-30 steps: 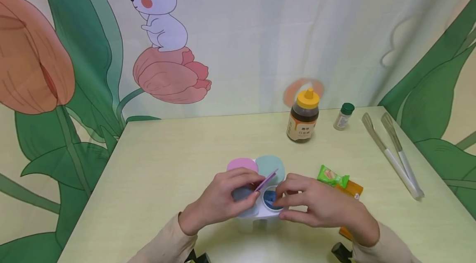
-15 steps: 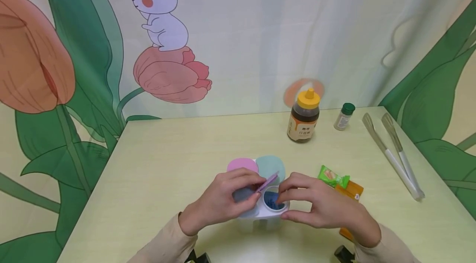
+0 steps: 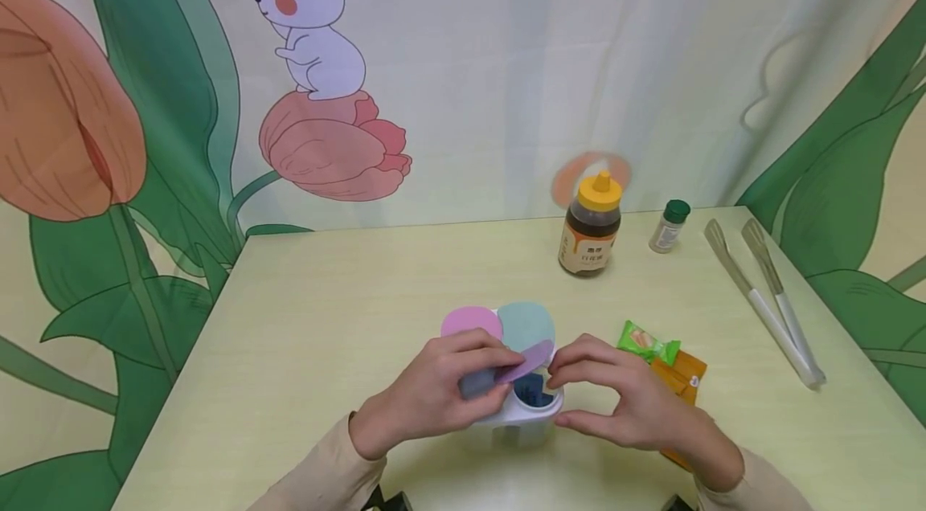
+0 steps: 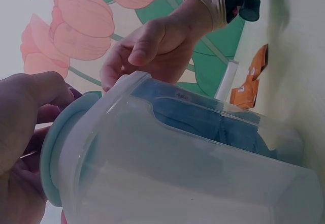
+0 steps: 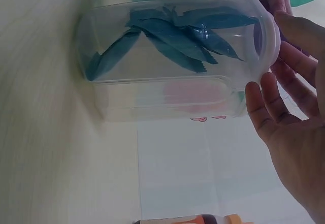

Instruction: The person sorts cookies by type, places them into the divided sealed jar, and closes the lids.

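Observation:
A clear container [image 3: 522,434] with a white top rim and several coloured lids stands at the table's front middle. My left hand [image 3: 437,384] pinches the purple lid [image 3: 534,360], which is tilted up over the near right opening. Inside that compartment lie several blue packets [image 5: 172,36], seen through the clear wall in the right wrist view. My right hand [image 3: 624,394] is at the right edge of the opening, fingertips at the rim [image 5: 272,46], thumb apart, holding nothing visible. Pink [image 3: 470,320] and pale green [image 3: 526,324] lids cover the far compartments.
Right of the container lie a green packet [image 3: 646,341] and orange packets [image 3: 680,374]. Behind are a honey bottle [image 3: 589,234] with a yellow cap and a small green-capped jar [image 3: 669,226]. Tongs [image 3: 770,314] lie at the far right. A printed curtain [image 3: 470,77] hangs behind.
My right fingers have drawn back from the opening to its right edge, where they were at the blue packets. The purple lid has tipped lower over the opening.

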### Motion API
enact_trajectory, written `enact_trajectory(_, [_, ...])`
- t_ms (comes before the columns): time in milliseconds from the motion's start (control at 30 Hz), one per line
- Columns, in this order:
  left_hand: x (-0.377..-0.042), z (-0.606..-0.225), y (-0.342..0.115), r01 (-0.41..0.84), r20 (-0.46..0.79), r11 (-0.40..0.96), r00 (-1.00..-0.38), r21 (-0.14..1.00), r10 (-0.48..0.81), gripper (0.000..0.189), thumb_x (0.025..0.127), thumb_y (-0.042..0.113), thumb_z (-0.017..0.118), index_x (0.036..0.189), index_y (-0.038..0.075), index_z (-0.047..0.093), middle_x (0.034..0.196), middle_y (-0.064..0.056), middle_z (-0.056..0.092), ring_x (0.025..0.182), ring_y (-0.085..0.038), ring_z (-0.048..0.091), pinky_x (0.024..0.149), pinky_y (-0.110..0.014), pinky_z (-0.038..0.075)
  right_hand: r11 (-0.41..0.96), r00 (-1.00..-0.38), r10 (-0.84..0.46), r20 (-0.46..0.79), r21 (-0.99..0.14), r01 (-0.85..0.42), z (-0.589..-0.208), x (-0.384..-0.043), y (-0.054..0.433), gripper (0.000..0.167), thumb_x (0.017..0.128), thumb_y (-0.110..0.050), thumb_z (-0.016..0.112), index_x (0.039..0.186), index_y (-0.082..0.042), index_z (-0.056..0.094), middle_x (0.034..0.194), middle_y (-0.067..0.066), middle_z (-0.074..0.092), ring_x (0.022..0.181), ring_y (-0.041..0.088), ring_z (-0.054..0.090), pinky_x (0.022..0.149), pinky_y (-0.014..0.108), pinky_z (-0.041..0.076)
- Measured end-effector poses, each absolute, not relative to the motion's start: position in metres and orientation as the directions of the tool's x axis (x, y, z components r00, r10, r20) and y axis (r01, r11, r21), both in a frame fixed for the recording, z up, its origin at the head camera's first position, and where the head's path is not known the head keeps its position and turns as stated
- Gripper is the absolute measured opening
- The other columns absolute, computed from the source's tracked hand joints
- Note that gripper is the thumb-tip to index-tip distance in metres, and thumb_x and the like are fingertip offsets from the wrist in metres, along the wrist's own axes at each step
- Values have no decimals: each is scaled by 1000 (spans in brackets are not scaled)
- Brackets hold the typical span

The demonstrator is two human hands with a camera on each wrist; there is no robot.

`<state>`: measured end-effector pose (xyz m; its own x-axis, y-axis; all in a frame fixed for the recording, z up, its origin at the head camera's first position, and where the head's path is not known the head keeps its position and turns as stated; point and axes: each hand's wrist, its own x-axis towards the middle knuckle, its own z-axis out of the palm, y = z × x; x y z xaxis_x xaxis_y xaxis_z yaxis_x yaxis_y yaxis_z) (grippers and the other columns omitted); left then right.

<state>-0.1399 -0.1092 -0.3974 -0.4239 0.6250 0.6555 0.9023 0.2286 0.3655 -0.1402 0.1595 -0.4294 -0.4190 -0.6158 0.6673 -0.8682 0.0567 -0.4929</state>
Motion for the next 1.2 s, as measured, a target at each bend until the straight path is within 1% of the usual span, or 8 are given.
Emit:
enact_trajectory(100, [-140, -397, -110, 908, 652, 224, -411, 354, 637, 26, 81, 8, 73, 107, 8, 72, 99, -2, 69, 89, -8, 64, 79, -11, 53, 70, -463, -587, 664, -528, -846, -435, -140, 161, 46, 70, -7, 87, 109, -12, 65, 108, 8, 61, 101, 15, 58, 95, 16, 48])
enact_trajectory(233, [-141, -395, -110, 914, 639, 227, -399, 337, 657, 27, 81, 9, 72, 108, 8, 71, 102, -2, 69, 91, -9, 64, 82, -13, 53, 48, -549, -563, 617, -639, -768, -443, -137, 161, 50, 67, 1, 86, 110, -6, 61, 110, 11, 58, 101, 17, 57, 92, 19, 52])
enact_trajectory(333, [-141, -393, -109, 918, 625, 234, -390, 320, 676, 28, 80, 10, 73, 108, 8, 71, 104, -2, 69, 95, -9, 65, 86, -15, 53, 15, -616, -545, 569, -728, -685, -449, -133, 160, 54, 68, 6, 84, 113, -1, 56, 113, 13, 55, 102, 19, 57, 92, 23, 55])
enact_trajectory(467, [-142, -391, -109, 933, 612, 232, -356, 275, 706, 28, 80, 11, 73, 108, 9, 70, 107, -2, 69, 99, -9, 64, 90, -16, 52, 5, -686, -514, 514, -799, -602, -456, -126, 156, 61, 70, 4, 84, 120, -1, 48, 116, 12, 53, 107, 19, 57, 93, 28, 56])
enact_trajectory(600, [-141, -390, -108, 948, 600, 229, -317, 220, 735, 28, 80, 14, 73, 108, 10, 69, 110, -1, 68, 102, -9, 63, 92, -15, 51, 0, -724, -491, 485, -831, -557, -464, -123, 153, 66, 71, 3, 83, 123, 1, 43, 117, 13, 52, 112, 16, 56, 93, 29, 56])
enact_trajectory(700, [-140, -390, -107, 951, 593, 239, -308, 194, 744, 30, 80, 15, 74, 109, 10, 69, 111, -1, 68, 103, -10, 63, 93, -16, 50, 20, -756, -477, 449, -854, -520, -468, -122, 151, 68, 71, 2, 84, 124, 1, 41, 118, 13, 54, 113, 14, 57, 94, 29, 55])
enact_trajectory(867, [-138, -390, -106, 948, 584, 273, -316, 164, 748, 36, 80, 17, 74, 114, 10, 67, 111, 0, 68, 104, -9, 63, 94, -16, 50, 87, -806, -480, 347, -895, -437, -472, -123, 148, 70, 71, -9, 86, 125, -8, 42, 122, 9, 55, 113, 12, 57, 95, 29, 55])
enact_trajectory(1200, [-137, -390, -105, 947, 553, 293, -317, 134, 770, 37, 80, 20, 74, 114, 11, 68, 110, 1, 68, 103, -8, 63, 94, -16, 49, 209, -831, -458, 314, -871, -444, -474, -120, 139, 64, 71, -24, 88, 123, -14, 53, 120, 2, 60, 108, 8, 58, 90, 29, 57])
